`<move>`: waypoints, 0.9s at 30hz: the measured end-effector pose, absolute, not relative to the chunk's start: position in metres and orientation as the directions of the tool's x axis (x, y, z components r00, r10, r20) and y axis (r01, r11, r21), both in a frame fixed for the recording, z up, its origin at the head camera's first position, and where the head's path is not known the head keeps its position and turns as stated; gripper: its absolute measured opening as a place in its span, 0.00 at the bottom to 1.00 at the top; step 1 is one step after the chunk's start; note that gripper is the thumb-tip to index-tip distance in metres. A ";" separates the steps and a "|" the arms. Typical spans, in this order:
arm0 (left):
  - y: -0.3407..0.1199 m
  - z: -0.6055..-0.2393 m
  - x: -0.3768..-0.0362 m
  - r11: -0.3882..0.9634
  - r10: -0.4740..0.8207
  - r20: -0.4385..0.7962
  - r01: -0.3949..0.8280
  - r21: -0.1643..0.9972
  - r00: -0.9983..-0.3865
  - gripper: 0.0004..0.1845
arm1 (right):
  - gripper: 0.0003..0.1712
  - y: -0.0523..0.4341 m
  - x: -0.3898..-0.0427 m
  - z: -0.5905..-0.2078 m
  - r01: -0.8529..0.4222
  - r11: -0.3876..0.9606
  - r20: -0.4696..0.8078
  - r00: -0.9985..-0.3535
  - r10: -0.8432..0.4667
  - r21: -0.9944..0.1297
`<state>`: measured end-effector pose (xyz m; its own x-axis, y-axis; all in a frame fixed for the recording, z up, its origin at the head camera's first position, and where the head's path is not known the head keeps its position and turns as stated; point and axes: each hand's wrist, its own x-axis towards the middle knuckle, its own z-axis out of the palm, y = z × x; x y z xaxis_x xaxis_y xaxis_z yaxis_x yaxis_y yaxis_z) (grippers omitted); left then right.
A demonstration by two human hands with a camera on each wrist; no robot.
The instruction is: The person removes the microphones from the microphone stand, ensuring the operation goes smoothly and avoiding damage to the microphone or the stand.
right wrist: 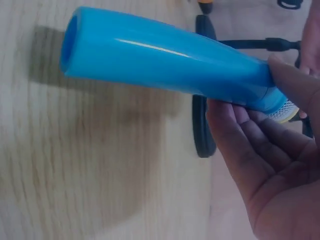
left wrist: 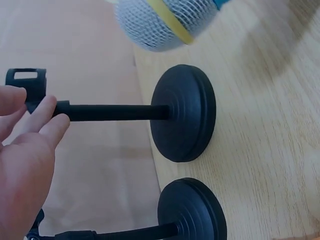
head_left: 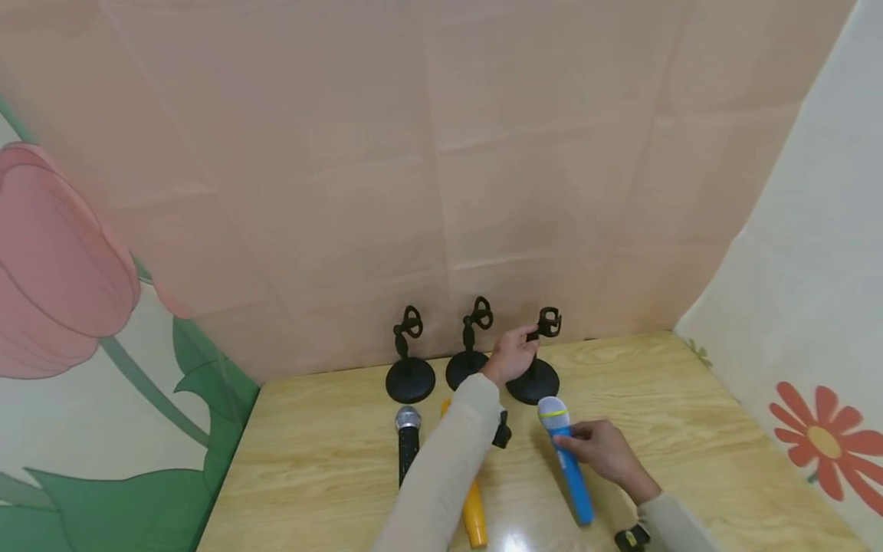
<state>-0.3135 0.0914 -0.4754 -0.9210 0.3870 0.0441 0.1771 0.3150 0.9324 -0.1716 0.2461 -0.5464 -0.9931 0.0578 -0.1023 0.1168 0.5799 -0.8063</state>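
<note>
Blue microphone [head_left: 569,464] lies low and right of centre in the head view, on the wooden counter [head_left: 690,429], grille end with a yellow ring toward the stands, blue handle running toward the lower edge of the frame. Right hand [head_left: 603,452] grips it near the upper part of the handle; in the right wrist view the thumb sits on top and the fingers [right wrist: 250,145] curl underneath the blue body [right wrist: 165,60].

Just above the grille stands the right-hand stand [head_left: 534,368], black, round base on the counter, clip at its top. Left hand [head_left: 510,356] is at its stem just below the clip; the left wrist view shows the fingertips [left wrist: 45,117] pinching the thin black post [left wrist: 110,112], the base [left wrist: 185,112] flat on the wood, and the microphone's mesh head [left wrist: 155,22] at the top edge of the frame.

Two more black stands in a row to the left: middle stand [head_left: 469,345], partly behind the left arm, and left stand [head_left: 410,360].

Below them, a black microphone [head_left: 407,445] with a silver grille lies on the counter; right of it a yellow microphone [head_left: 474,521], mostly hidden under the pale sleeve [head_left: 441,483].

Pink backdrop [head_left: 428,169] behind; a painted tulip at far left, a red flower at lower right.
</note>
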 end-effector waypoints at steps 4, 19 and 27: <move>0.092 -0.477 -0.316 0.274 0.419 0.028 0.156 0.949 -0.907 0.21 | 0.20 0.241 -0.173 -0.554 0.146 0.576 -0.128 -0.989 0.072 -0.804; 0.095 -0.474 -0.322 0.348 0.425 0.017 0.181 0.920 -0.905 0.24 | 0.16 0.223 -0.180 -0.567 0.163 0.634 -0.131 -0.987 0.097 -0.756; 0.095 -0.473 -0.321 0.358 0.422 0.029 0.196 0.913 -0.906 0.25 | 0.16 0.217 -0.187 -0.569 0.173 0.653 -0.150 -0.984 0.092 -0.737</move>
<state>-0.3210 0.0952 -0.4728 -0.9061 0.4220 0.0294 0.1963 0.3577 0.9130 -0.1866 0.2173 -0.5693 -0.9844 0.0917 -0.1500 0.1731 0.6534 -0.7370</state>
